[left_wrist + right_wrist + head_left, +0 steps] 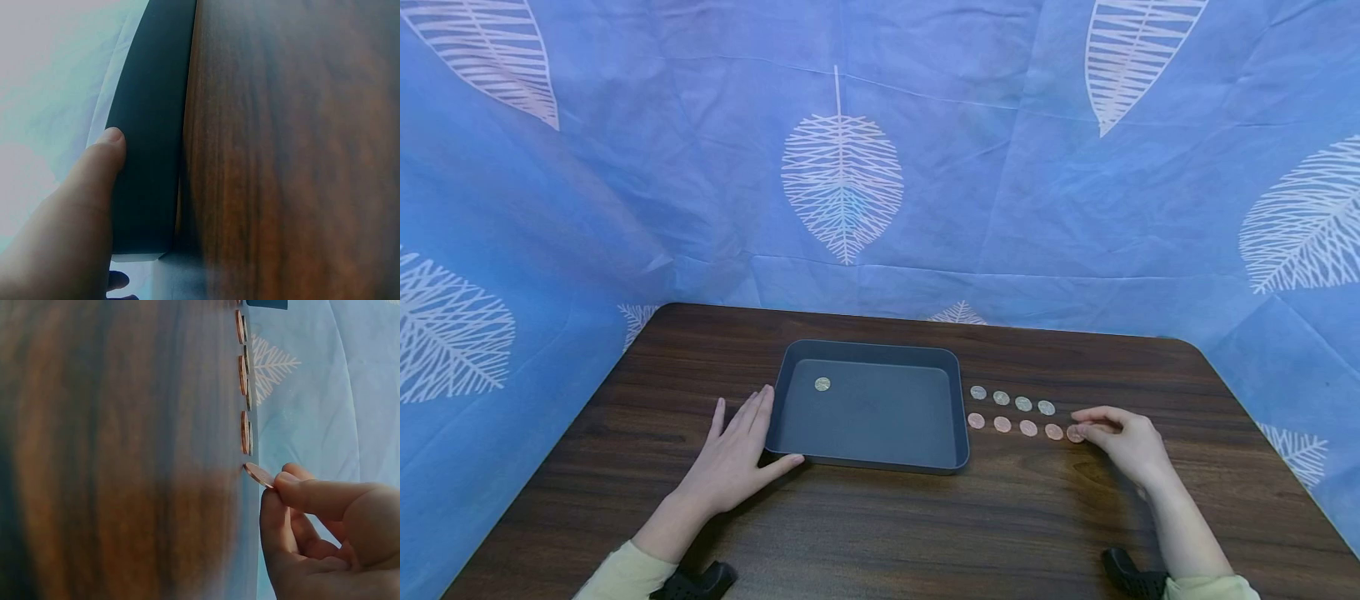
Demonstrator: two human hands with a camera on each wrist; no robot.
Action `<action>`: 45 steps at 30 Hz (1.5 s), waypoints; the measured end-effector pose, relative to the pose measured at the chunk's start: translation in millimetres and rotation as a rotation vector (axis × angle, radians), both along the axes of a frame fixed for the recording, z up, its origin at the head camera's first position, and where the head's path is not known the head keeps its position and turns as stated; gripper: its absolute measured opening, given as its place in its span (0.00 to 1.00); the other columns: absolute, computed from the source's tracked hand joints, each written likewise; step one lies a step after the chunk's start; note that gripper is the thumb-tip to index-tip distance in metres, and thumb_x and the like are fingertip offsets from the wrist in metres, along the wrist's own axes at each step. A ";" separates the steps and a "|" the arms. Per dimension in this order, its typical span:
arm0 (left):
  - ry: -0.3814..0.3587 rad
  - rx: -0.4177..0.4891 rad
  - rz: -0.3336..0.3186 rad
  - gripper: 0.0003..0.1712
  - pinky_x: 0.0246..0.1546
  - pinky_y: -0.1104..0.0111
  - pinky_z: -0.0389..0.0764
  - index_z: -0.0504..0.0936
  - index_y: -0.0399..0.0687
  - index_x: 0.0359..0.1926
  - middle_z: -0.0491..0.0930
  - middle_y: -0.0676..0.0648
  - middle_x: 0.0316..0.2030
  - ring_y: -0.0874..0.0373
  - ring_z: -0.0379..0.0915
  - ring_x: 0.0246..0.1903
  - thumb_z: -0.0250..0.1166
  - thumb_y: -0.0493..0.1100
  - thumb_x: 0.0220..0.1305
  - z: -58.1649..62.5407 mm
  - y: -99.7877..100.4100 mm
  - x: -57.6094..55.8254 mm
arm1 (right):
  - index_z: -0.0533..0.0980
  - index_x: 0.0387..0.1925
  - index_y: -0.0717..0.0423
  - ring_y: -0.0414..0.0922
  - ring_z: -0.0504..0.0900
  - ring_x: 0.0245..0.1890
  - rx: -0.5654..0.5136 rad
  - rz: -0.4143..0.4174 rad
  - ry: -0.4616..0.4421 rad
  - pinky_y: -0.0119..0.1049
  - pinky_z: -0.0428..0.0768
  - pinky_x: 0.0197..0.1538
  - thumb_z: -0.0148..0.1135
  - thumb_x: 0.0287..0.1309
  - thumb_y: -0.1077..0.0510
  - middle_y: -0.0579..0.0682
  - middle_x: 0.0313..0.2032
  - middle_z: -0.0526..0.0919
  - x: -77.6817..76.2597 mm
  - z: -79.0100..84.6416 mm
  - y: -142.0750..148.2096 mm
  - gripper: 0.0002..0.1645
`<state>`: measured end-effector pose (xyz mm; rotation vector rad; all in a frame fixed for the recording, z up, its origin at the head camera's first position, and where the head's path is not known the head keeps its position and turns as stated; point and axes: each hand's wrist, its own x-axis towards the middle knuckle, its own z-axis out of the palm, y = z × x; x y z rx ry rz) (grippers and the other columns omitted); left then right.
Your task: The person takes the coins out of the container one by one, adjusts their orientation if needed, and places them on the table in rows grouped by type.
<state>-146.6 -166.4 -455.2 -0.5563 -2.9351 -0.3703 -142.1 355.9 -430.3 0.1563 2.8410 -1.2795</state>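
Note:
My left hand [730,462] lies against the near left corner of a dark grey tray [880,462], its fingers straight along the left side and its thumb touching the front wall. In the left wrist view the thumb [94,175] rests on that wall. One silver coin [823,384] lies flat inside the tray. Right of the tray, my right hand [1127,442] pinches a copper coin [258,475] between thumb and finger. That coin is tilted, one edge at the table surface, at the right end of a row of copper coins [1028,428].
Behind the copper row lies a row of several silver coins [1023,404]. Everything stands on a dark wooden table [887,533]. A blue cloth [970,192] with white leaf prints hangs behind and beside the table.

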 end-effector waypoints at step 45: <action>0.001 0.010 0.003 0.62 0.65 0.39 0.37 0.46 0.37 0.74 0.49 0.39 0.73 0.44 0.48 0.70 0.48 0.79 0.56 -0.4 0.7 0.5 | 0.78 0.49 0.66 0.45 0.80 0.31 0.116 -0.026 -0.005 0.38 0.74 0.31 0.57 0.65 0.60 0.57 0.36 0.84 -0.5 -3.3 5.4 0.16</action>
